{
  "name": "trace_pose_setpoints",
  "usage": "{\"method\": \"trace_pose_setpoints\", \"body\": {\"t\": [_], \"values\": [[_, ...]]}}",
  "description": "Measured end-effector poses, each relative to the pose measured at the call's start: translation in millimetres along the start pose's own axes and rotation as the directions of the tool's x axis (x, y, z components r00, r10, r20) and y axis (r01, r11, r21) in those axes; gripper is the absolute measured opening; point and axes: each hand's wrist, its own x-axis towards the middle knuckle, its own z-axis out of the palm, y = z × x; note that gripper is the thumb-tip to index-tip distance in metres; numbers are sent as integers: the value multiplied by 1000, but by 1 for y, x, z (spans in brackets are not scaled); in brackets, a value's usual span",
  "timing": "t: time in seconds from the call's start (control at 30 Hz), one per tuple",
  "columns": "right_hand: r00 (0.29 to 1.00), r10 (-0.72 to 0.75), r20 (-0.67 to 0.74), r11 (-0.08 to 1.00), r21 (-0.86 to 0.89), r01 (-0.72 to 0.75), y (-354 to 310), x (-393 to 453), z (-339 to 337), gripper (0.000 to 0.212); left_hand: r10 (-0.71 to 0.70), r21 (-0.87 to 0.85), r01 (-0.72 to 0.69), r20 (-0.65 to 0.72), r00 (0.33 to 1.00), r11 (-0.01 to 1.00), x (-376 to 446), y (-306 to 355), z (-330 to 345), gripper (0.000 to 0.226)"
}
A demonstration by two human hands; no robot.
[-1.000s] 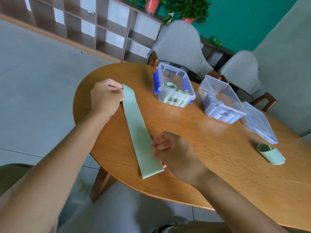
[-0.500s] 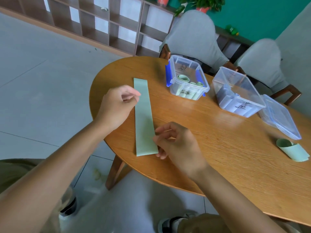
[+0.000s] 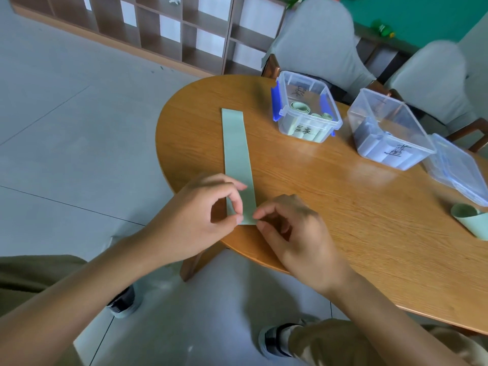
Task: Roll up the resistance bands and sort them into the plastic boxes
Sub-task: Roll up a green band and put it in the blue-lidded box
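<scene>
Pinching the near end of the flat green band (image 3: 237, 154), the left hand (image 3: 195, 220) and right hand (image 3: 295, 233) start the roll; next, curl it tightly toward twelve o'clock, then box (image 3: 306, 120) at one o'clock.

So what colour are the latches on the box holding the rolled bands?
Blue latches, clearest in the head view.

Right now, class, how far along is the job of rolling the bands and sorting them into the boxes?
Done: rolled pale green bands sit in the clear blue-latched plastic box. In hand: the left hand and right hand pinch the near end of a flat pale green resistance band, not yet rolled. Left: rolling and boxing it, plus the loosely curled green band at the table's right.
</scene>
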Motion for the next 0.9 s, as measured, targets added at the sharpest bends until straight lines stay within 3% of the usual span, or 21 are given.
{"method": "trace_pose_setpoints", "body": {"t": [0.5, 0.9], "values": [[1000, -17, -2, 998, -65, 17, 2, 0, 6, 6, 58, 99, -60, 29, 998, 993, -7, -5, 0, 12], [996, 20, 81, 983, -182, -5, -3, 8, 8, 12, -63, 132, 72, -69, 996, 989, -7, 2, 8, 17]]}}
